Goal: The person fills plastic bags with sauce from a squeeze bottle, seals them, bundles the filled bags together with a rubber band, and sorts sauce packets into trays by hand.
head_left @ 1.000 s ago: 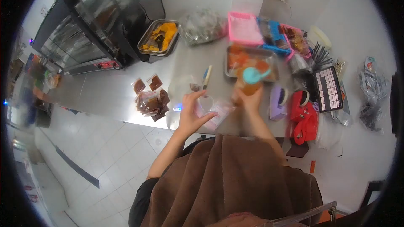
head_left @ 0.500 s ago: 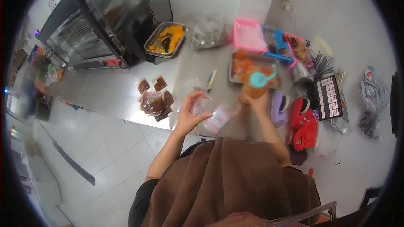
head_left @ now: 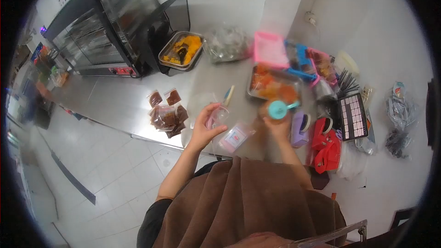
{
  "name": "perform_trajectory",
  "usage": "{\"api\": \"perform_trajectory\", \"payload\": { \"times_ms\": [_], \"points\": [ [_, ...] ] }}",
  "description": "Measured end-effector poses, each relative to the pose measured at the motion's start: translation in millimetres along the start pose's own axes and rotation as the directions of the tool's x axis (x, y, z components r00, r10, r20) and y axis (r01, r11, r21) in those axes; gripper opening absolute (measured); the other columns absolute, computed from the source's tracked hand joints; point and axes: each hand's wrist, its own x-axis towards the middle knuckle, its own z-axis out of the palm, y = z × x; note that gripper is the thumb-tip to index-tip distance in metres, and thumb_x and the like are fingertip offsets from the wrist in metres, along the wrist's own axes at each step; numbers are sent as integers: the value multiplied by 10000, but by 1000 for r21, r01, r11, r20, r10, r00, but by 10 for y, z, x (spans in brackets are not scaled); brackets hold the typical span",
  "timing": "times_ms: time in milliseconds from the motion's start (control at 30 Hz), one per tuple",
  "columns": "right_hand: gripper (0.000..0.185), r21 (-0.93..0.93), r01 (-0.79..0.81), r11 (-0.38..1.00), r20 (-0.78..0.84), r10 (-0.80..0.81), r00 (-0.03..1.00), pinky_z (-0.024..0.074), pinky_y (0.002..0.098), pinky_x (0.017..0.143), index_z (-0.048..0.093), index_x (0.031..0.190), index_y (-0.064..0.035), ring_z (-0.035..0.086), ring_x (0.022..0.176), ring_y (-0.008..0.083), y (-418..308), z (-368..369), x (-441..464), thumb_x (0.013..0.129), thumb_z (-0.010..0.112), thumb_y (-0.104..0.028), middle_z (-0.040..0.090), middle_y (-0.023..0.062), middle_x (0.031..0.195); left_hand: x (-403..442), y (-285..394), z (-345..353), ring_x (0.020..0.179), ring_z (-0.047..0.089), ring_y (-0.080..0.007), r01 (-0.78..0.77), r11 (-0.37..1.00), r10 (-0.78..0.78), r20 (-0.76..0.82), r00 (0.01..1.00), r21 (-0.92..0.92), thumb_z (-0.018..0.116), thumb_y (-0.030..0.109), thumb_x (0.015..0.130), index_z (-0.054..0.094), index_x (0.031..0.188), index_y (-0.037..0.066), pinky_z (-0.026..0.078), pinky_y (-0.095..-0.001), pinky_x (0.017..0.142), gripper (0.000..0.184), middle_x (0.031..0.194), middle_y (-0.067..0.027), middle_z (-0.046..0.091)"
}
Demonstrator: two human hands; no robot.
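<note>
My left hand (head_left: 202, 128) curls in a C shape around a small clear plastic bag (head_left: 219, 116), whose rounded mouth faces up. On the table next to it lies a stack of pink-edged plastic bags (head_left: 235, 138) with a printed label. My right hand (head_left: 278, 128) is closed around an orange-brown jar (head_left: 265, 109), blurred by motion. A round teal piece with a short handle (head_left: 277, 109) covers its top; whether this is a lid or a scoop is unclear. Just behind it, a metal tray (head_left: 251, 93) holds orange food. A pale-handled cutter (head_left: 229, 94) lies beyond my left hand.
Filled brown sachets (head_left: 165, 117) are piled on the left. Farther back stand a glass display warmer (head_left: 98, 32), a tray of yellow food (head_left: 161, 59) and a bulging clear bag (head_left: 227, 43). Pink baskets (head_left: 271, 50), purple (head_left: 299, 131) and red tape dispensers (head_left: 326, 149) and a calculator (head_left: 353, 115) crowd the right.
My right hand has shifted slightly left and toward me with the jar and the teal piece, away from the orange food tray. My left hand keeps the clear bag in nearly the same place.
</note>
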Motion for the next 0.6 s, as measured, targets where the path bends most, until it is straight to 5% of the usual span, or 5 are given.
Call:
{"api": "perform_trajectory", "payload": {
  "times_ms": [133,233,300,433,600],
  "points": [
    [864,-183,-21,983,15,24,1000,381,452,975,402,1291,-26,472,1142,352,88,5,118,565,839,-197,491,182,1208,36,20,-6,1136,476,-170,57,998,-56,109,993,-7,791,50,665,449,1301,48,359,-288,964,722,1179,-68,531],
    [973,-436,362,824,39,-385,922,329,479,1016,377,1359,-81,441,1160,353,-578,-157,413,511,840,-195,486,153,1215,102,43,-28,1126,481,-166,91,995,-81,210,974,-37,785,71,678,449,1308,53,359,-286,958,714,1182,-63,532],
    [994,-430,469,771,251,-397,883,284,478,1050,399,1378,-147,435,1162,328,-1247,-342,699,483,831,-186,492,107,1204,170,92,-30,1113,486,-164,149,986,-124,270,955,-76,781,98,687,451,1311,51,360,-287,955,707,1179,-62,537],
    [755,-413,838,357,465,-709,531,269,478,1071,475,1336,-225,448,1174,244,-2230,-547,1138,628,735,-199,499,50,1177,339,132,-40,1152,489,-194,169,975,-107,357,928,-147,779,173,698,458,1308,44,371,-321,965,701,1193,-75,553],
    [654,-375,908,-187,615,-783,93,240,477,1120,464,1314,-287,452,1180,166,-2933,-572,1453,705,652,-141,503,-18,1150,459,336,-28,1186,496,-250,269,930,-168,362,917,-249,825,358,639,433,1323,42,392,-370,972,849,1234,-114,548]
  ]
}}
